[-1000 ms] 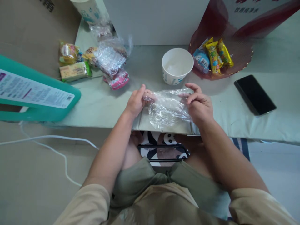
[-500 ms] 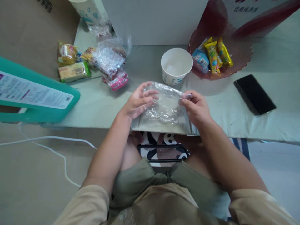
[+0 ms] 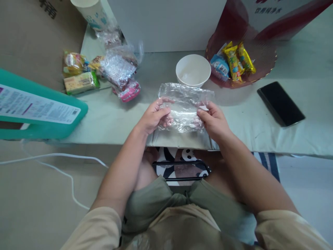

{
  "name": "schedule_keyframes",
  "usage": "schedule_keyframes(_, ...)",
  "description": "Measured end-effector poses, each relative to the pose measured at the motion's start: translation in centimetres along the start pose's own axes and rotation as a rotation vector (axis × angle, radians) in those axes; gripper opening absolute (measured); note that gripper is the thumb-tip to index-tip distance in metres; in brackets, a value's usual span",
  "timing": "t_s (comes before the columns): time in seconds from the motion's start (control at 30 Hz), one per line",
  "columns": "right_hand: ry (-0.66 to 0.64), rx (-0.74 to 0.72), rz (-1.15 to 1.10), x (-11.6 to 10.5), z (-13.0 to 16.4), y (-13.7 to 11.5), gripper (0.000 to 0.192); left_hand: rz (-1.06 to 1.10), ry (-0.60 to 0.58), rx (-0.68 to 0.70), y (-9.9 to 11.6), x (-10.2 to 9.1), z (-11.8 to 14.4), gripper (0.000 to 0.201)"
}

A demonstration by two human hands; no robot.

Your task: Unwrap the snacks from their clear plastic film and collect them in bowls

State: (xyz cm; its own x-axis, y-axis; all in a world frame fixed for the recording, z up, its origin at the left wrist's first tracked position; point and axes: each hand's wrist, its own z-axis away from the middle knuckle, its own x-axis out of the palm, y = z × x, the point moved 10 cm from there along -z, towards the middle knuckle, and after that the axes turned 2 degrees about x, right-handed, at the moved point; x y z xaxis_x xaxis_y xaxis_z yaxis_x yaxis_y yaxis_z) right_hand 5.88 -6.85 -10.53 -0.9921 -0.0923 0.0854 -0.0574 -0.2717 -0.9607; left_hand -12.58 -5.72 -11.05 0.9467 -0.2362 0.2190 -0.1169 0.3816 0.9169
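My left hand (image 3: 154, 117) and right hand (image 3: 213, 119) each pinch a side edge of the crinkled clear plastic bag (image 3: 185, 104), stretching it flat between them so it spreads open. Just beyond my grip stands the white paper bowl (image 3: 193, 70).

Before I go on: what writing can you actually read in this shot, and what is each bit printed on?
Nothing reads clearly enough to quote.
White sign at top right: a line of red characters, too blurred.
Label on the teal box: fine print, too small.
Cardboard at top left: dark characters, cut off.
Snack wrappers in the red dish: printed, blurred.
Clear bag held by left hand and right hand: no print seen.
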Motion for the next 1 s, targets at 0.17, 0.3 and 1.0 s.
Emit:
schedule_keyframes(0.17, -0.02, -0.038, -0.126, -0.4, 0.1, -1.3, 0.025, 0.111, -0.069, 0.077, 1.2, 0.1, 0.1, 0.023)
schedule_keyframes(0.3, -0.063, -0.115, 0.046, -0.6, 0.4, -2.2, 0.042, -0.064, -0.073, 0.178, 1.7, -0.4, -0.1, 0.036)
schedule_keyframes(1.0, -0.253, 0.005, -0.446, 5.5, 1.7, -0.4, 0.038, -0.05, -0.024, 0.444, 0.7, 4.0, 0.0, 0.049)
